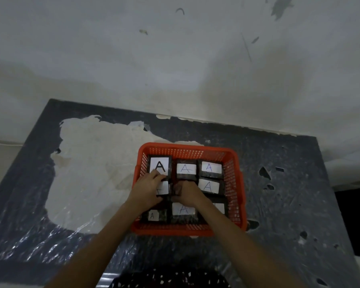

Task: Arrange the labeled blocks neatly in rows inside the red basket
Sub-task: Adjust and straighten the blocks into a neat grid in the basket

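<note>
1. The red basket sits on a dark, worn table; everything below is placed relative to that basket.
2. Inside the basket, dark blocks with white "A" labels lie in three rows: the far row holds a big-label block, a middle one and a right one, and they look fairly even.
3. The left hand rests over the basket's middle row at the left, fingertips touching the near edge of the big-label block and partly covering a block beneath it.
4. The right hand is curled at the basket's centre, seemingly clasping the middle block of that row; the block itself is hidden, so I cannot tell how firmly it is held.
5. The step in hand appears to be seating the centre block; it goes best if lowered flat, label up, and nudged until its sides line up with the neighbours.
6. Room is tight: blocks nearly fill the basket, leaving narrow gaps near its walls, so fingers should lift straight up rather than slide sideways.
7. Outside the basket, the table offers plenty of open room to its left.
</note>
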`<state>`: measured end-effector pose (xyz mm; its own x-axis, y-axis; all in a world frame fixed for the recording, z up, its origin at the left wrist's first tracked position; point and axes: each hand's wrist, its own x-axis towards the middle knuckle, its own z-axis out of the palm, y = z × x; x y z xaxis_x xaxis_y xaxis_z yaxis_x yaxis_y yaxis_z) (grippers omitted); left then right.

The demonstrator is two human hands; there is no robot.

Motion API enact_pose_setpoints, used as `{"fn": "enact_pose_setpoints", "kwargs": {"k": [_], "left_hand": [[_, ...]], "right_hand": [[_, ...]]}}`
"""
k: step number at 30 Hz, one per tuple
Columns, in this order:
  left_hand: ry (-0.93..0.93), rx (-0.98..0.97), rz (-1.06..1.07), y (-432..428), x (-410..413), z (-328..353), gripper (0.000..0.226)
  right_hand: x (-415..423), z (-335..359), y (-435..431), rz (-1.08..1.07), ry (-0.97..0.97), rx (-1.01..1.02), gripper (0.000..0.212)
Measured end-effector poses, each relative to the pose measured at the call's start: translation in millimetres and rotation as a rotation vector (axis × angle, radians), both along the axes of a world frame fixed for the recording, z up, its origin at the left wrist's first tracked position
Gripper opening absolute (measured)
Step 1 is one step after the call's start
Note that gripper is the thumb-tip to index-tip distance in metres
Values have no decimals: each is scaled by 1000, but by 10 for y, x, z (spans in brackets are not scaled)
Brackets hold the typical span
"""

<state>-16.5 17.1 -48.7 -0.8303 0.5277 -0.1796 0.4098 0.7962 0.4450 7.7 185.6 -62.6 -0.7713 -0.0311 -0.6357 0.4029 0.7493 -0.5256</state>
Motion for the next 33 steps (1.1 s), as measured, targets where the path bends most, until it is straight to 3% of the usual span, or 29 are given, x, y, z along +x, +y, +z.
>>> {"fn": "enact_pose_setpoints", "kwargs": {"k": [5, 19, 30, 33], "left_hand": [[-50, -146, -47, 92, 88, -125, 63], [-22, -117, 32, 90, 194, -312, 59], [44, -96, 29, 181, 173, -245, 64], [91, 0, -8, 323, 158, -206, 66]], "right_hand": [[75, -64, 128, 117, -102, 83, 25], [39, 29, 257, 197, -92, -48, 24], [211, -41, 276, 54, 107, -82, 17], [202, 39, 366, -154, 267, -103, 17]]}}
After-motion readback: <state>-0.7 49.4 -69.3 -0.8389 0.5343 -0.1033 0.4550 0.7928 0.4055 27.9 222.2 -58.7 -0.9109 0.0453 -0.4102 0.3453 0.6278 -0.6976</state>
